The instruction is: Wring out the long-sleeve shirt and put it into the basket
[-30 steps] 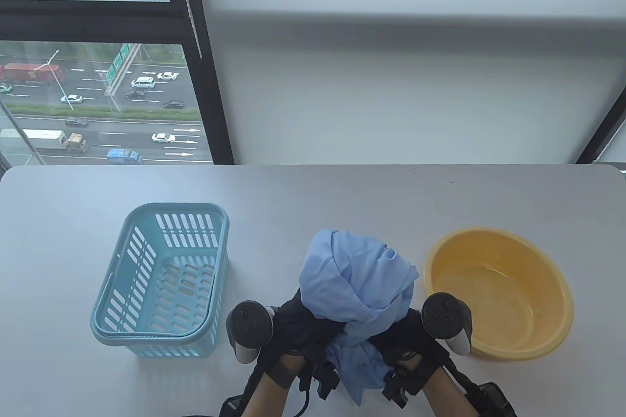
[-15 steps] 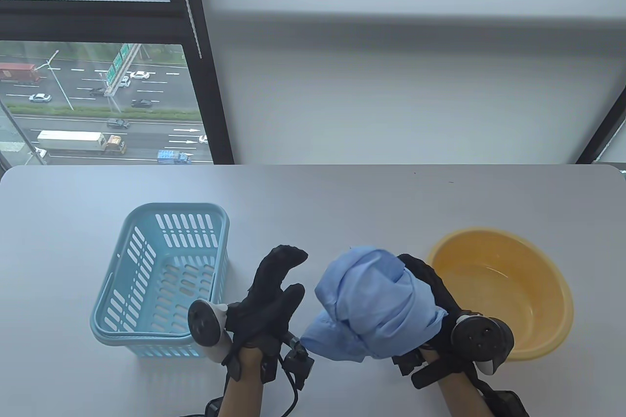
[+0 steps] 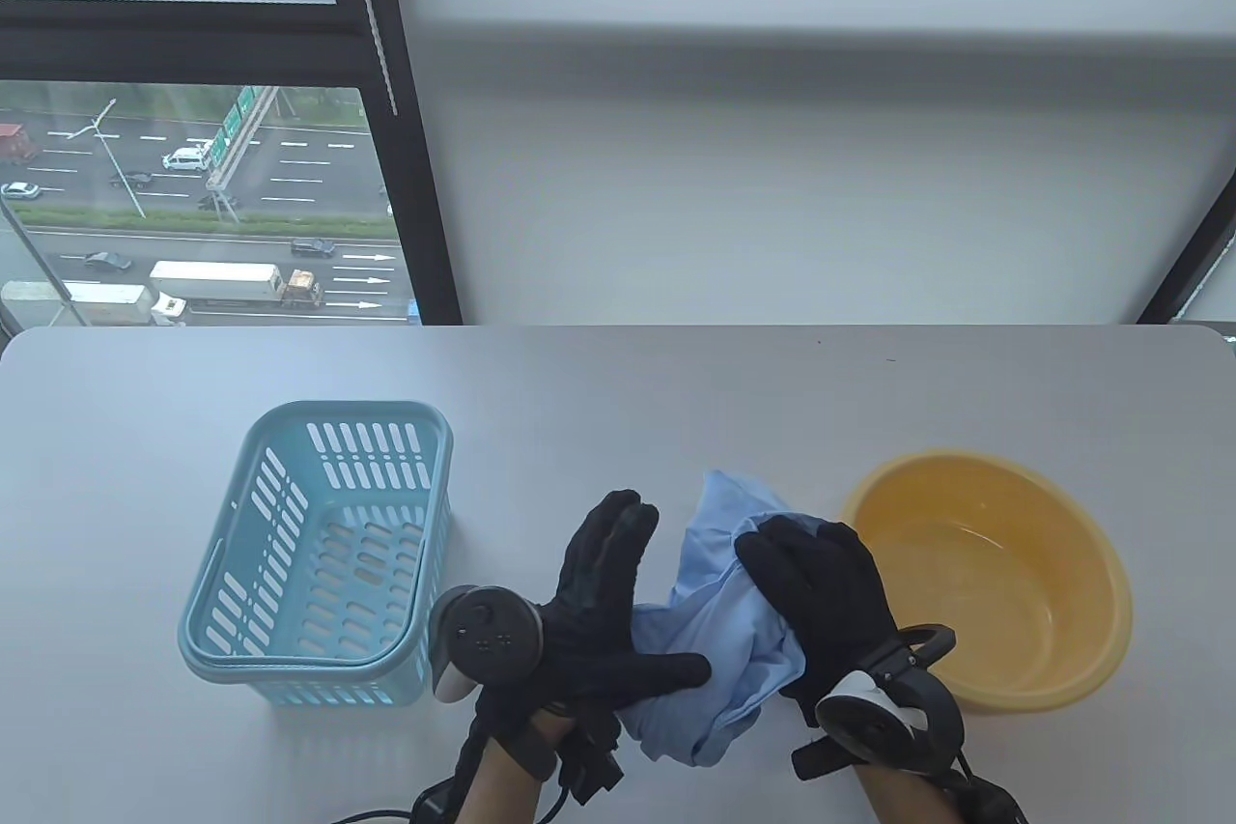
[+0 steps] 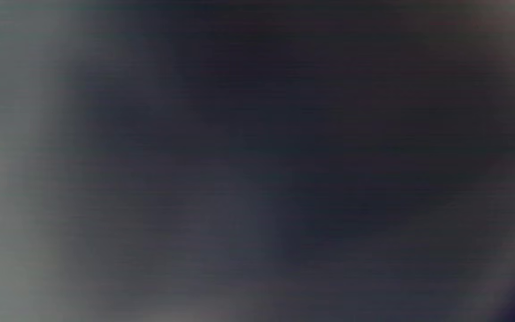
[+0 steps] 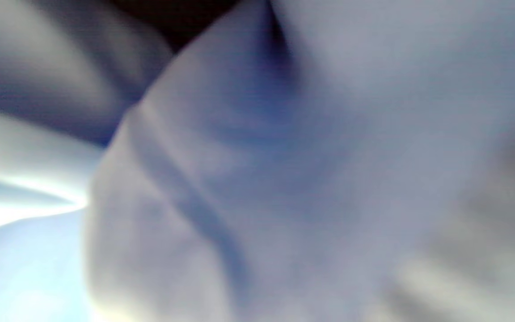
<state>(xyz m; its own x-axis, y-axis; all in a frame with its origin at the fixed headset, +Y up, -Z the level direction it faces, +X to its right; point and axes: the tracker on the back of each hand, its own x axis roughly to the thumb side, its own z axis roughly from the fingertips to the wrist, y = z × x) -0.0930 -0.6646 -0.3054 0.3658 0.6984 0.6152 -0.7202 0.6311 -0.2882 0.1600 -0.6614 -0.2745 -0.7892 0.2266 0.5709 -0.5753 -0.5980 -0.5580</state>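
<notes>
The light blue long-sleeve shirt (image 3: 719, 645) is a crumpled bundle at the table's near edge, between my two hands. My left hand (image 3: 628, 607) lies against its left side, fingers straight and pointing away from me, thumb stretched across the cloth. My right hand (image 3: 811, 592) covers the bundle from the right with its fingers curled over the top, gripping it. Blurred blue cloth (image 5: 284, 179) fills the right wrist view. The left wrist view is a dark blur. The pale blue slotted basket (image 3: 352, 407) stands empty to the left.
A yellow basin (image 3: 966, 459) with a little water sits just right of my right hand. The grey table (image 3: 676, 399) runs back to a white wall, with a window at the back left.
The left hand let go of the shirt, swung out left, then came back against it. The right hand turned from under the raised bundle to on top, lowering it.
</notes>
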